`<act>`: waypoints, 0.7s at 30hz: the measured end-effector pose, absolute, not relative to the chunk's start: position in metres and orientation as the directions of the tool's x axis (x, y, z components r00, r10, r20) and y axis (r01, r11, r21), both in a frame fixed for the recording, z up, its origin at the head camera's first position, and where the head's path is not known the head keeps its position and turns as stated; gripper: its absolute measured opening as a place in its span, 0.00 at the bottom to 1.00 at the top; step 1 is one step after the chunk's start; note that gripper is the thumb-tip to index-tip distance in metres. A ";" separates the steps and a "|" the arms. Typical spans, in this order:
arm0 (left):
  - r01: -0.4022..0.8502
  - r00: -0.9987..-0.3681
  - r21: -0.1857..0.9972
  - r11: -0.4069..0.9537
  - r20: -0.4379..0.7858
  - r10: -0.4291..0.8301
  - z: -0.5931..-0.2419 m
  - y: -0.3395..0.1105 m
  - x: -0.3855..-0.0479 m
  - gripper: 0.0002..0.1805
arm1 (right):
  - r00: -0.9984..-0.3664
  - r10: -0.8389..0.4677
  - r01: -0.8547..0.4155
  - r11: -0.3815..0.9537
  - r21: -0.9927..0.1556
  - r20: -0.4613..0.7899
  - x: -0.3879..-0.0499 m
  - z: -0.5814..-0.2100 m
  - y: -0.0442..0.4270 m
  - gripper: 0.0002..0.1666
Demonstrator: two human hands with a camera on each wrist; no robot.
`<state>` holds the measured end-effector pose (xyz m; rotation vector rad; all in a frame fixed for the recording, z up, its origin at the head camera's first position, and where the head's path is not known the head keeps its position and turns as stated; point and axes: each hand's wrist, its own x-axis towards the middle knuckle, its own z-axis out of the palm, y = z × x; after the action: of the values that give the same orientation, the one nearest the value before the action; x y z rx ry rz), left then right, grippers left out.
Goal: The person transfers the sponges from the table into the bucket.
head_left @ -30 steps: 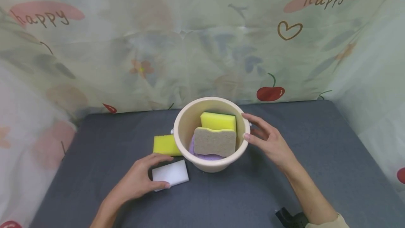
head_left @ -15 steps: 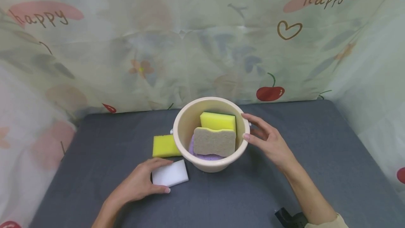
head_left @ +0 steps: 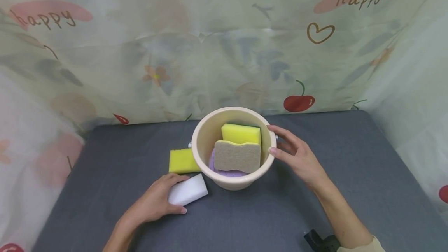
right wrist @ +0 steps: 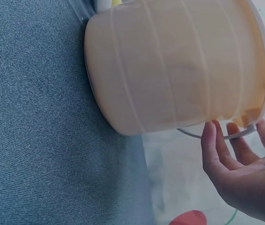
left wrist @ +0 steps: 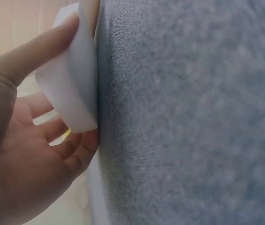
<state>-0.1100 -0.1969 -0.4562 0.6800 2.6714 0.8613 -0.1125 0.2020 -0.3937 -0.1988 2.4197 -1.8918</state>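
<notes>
My left hand (head_left: 154,201) grips a white block sponge (head_left: 189,190) at its left end. In the left wrist view the thumb lies across one face of the white sponge (left wrist: 71,77), which is tilted with its lower edge close to the grey cloth. My right hand (head_left: 301,156) holds the right rim of a cream bucket (head_left: 231,184), thumb and forefinger at the rim. In the right wrist view the other fingers (right wrist: 209,136) curve by the bucket's side and handle. Inside the bucket are a yellow sponge (head_left: 241,133), a grey-beige scouring sponge (head_left: 237,156) and something purple (head_left: 229,173), mostly hidden.
Another yellow sponge (head_left: 182,161) lies left of the bucket, partly hidden behind it. The table has a dark grey cloth (head_left: 245,221). Printed curtains (head_left: 210,49) stand behind and at both sides. A black device (head_left: 320,241) is at the right wrist.
My left hand has closed on the white sponge and tipped it up, so its side now shows. The right hand and bucket have stayed in place.
</notes>
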 end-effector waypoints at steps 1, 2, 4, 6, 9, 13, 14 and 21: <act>0.352 -0.859 0.611 0.709 -0.089 0.503 -0.456 -0.197 -0.110 0.43 | -0.990 -0.141 -0.063 0.237 -0.969 0.030 -0.113 -0.394 0.202 0.34; 0.349 -0.860 0.623 0.700 -0.085 0.504 -0.455 -0.198 -0.110 0.43 | -0.989 -0.142 -0.064 0.235 -0.970 0.031 -0.113 -0.394 0.202 0.34; 0.338 -0.862 0.648 0.682 -0.077 0.500 -0.454 -0.199 -0.109 0.42 | -0.989 -0.143 -0.070 0.233 -0.970 0.037 -0.113 -0.394 0.201 0.34; 0.325 -0.866 0.671 0.667 -0.072 0.495 -0.452 -0.200 -0.109 0.42 | -0.989 -0.144 -0.075 0.228 -0.971 0.042 -0.113 -0.394 0.201 0.34; 0.296 -0.875 0.690 0.660 -0.081 0.477 -0.449 -0.201 -0.109 0.40 | -0.988 -0.146 -0.081 0.221 -0.972 0.049 -0.113 -0.394 0.202 0.34; 0.289 -0.882 0.705 0.648 -0.068 0.466 -0.444 -0.202 -0.108 0.37 | -0.988 -0.149 -0.083 0.216 -0.973 0.051 -0.113 -0.394 0.201 0.34; 0.297 -0.883 0.705 0.644 -0.054 0.467 -0.442 -0.202 -0.108 0.37 | -0.988 -0.149 -0.082 0.216 -0.973 0.050 -0.113 -0.394 0.201 0.34; 0.419 -0.854 0.672 0.611 0.062 0.517 -0.432 -0.206 -0.103 0.35 | -0.989 -0.143 -0.070 0.217 -0.974 0.039 -0.112 -0.394 0.201 0.34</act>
<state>-0.1030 -0.2057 -0.4318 0.7869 2.6940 1.0688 -0.1123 0.2006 -0.3940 -0.2098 2.4047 -1.9178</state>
